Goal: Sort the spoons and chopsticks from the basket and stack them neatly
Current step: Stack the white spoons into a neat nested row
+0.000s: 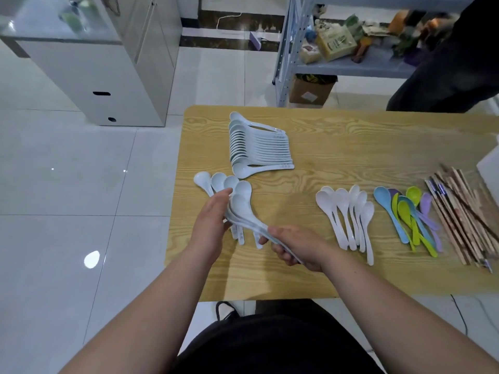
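Several pale blue soup spoons fan out over the wooden table, bowls pointing away from me. My left hand curls around their middle. My right hand grips the handle ends. A neat row of the same pale blue spoons lies farther back. To the right lie white spoons, then coloured spoons in blue, green and purple, then a bundle of wooden chopsticks. No basket is in view.
A person in dark clothes stands at the table's far right corner. A metal shelf unit with boxes stands behind the table. A white cabinet is at the left. A white object touches the right edge.
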### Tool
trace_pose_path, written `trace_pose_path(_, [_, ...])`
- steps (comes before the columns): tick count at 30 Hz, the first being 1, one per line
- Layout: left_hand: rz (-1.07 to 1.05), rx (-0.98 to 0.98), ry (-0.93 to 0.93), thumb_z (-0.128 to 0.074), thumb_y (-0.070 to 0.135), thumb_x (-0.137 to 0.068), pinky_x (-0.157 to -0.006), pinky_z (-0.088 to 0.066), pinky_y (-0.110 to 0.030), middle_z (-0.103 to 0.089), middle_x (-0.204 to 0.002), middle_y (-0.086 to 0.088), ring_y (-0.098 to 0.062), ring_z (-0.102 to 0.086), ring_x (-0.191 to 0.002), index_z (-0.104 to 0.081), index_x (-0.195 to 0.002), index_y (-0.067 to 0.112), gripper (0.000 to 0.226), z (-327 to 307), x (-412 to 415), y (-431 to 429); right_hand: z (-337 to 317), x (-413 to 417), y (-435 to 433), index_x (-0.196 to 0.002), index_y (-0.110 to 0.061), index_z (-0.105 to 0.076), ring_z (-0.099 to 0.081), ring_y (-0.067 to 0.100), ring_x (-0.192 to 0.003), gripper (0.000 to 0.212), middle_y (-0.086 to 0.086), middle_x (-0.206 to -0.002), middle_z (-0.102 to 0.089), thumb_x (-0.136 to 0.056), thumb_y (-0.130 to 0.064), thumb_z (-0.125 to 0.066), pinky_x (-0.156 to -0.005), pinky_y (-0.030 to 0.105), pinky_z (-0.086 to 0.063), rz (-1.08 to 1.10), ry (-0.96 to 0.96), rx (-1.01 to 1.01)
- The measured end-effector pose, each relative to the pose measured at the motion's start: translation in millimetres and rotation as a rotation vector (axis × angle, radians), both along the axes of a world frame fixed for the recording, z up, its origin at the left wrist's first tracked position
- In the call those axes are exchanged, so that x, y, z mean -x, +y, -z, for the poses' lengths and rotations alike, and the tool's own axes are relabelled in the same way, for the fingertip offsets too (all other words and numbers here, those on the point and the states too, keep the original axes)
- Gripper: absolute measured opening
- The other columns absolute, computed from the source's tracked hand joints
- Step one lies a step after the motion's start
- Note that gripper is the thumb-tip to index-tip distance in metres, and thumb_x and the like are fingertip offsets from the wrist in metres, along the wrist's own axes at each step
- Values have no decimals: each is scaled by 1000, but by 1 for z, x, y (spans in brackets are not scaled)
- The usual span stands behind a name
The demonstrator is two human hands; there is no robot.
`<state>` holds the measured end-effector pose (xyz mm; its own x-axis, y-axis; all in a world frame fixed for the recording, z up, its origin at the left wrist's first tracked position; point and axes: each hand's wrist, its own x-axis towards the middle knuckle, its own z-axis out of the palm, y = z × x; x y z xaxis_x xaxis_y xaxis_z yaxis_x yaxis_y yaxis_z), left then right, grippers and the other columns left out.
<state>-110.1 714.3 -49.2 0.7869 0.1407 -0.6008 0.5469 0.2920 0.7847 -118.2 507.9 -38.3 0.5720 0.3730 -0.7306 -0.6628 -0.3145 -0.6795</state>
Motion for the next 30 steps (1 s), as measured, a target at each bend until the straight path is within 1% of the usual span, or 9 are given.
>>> trace_pose_path(3, [76, -400, -57, -53, 39, -96, -103, -43, -34, -60, -127, 12, -8, -56, -118, -59, -134, 34, 39, 19, -21, 11, 17, -15, -14, -103, -13, -72, -41, 10, -50, 39, -3, -65, -48, -105, -41, -46, -50, 25, -34, 107, -56, 85])
trace_pose_path(6, [298, -903, -215, -63, 40, -90, -113, -34, -40, -48, -145, -4, -23, -40, -138, -49, -144, 22, 59, 46, -51, 24, 32, -31, -25, -96, -19, -74, -42, 11, -51, 37, -1, -66, -49, -104, -42, -46, -51, 27, -35, 238, -120, 165])
trace_pose_path(8, [447, -1145, -285, -64, 53, -83, -117, -28, -49, -41, -150, -11, -32, -30, -143, -45, -146, 19, 74, 67, -70, 29, 39, -43, -31, -95, -22, -73, -44, 11, -52, 35, -2, -65, -50, -104, -43, -46, -54, 28, -38, 275, -186, 230])
trace_pose_path(11, [642, -1365, -250, -41, 79, -73, -119, -17, -59, -31, -158, -11, -38, -11, -151, -35, -151, 20, 97, 87, -88, 22, 50, -62, -40, -97, -29, -71, -48, 9, -54, 31, -10, -59, -52, -104, -45, -46, -57, 28, -41, 223, -300, 342])
trace_pose_path(14, [751, -1414, -178, -27, 86, -73, -122, -3, -57, -22, -163, -7, -34, -1, -153, -24, -155, 16, 108, 101, -97, 11, 59, -82, -44, -97, -25, -70, -48, 7, -53, 30, -12, -57, -51, -104, -43, -47, -58, 30, -42, 216, -372, 354])
trace_pose_path(18, [705, -1474, -194, -34, 75, -79, -122, -4, -58, -31, -158, -9, -36, -10, -152, -34, -151, 10, 97, 117, -88, 8, 70, -104, -45, -98, -13, -67, -47, 12, -58, 38, -2, -66, -52, -103, -45, -47, -60, 32, -40, 133, -476, 407])
trace_pose_path(24, [635, -1447, -268, -48, 64, -79, -120, -6, -59, -41, -150, -11, -39, -18, -150, -45, -141, 8, 84, 126, -52, 5, 78, -128, -42, -88, -29, -60, -49, 2, -58, 27, -10, -65, -52, -105, -42, -43, -52, 18, -35, -124, -646, 483])
trace_pose_path(28, [661, -1451, -275, -48, 63, -83, -120, -7, -61, -41, -151, -12, -38, -19, -150, -44, -145, 7, 84, 127, -19, 1, 87, -142, -42, -83, -30, -50, -52, 14, -68, 26, -8, -69, -52, -103, -44, -41, -61, 37, -40, -421, -818, 552])
trace_pose_path(30, [684, -1442, -255, -46, 63, -85, -120, -9, -62, -40, -153, -12, -38, -19, -150, -42, -148, 7, 85, 124, -8, -3, 91, -148, -40, -91, -28, -54, -52, 17, -74, 27, -11, -76, -53, -102, -47, -39, -61, 37, -38, -546, -902, 596])
